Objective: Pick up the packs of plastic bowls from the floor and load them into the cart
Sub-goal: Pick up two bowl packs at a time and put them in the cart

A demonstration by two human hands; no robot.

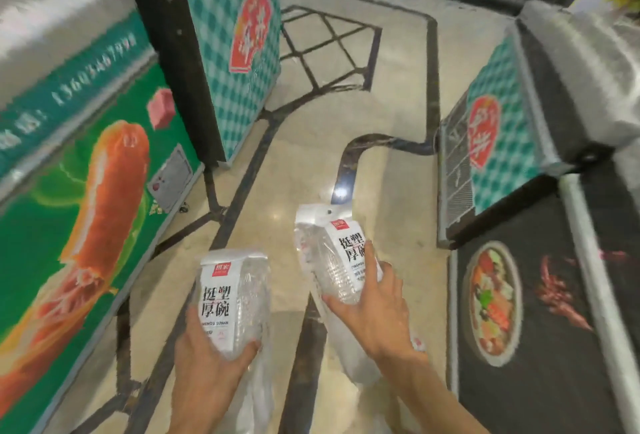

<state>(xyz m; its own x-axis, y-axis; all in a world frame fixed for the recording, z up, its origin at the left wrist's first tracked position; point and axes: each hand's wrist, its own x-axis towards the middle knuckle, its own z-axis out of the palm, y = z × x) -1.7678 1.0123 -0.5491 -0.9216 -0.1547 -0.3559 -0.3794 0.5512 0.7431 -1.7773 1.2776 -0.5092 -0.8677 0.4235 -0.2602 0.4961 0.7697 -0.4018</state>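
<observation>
Marble floor runs open between freezers; each hand grips a bowl pack: left hand, right hand.

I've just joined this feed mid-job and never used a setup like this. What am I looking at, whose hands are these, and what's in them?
There is no robot here. The single picture comes from a wide-angle camera worn on a person's head, looking forward and down, so the edges bend.

The left hand grips one pack of clear plastic bowls with a white printed label. The right hand grips a second pack, tilted; more clear wrapping hangs below it.

Both packs are lifted above the marble floor, which has dark inlaid lines. On the left stands a green freezer with a sausage picture; on the right, a dark cabinet with a food picture. No cart is in view.
</observation>
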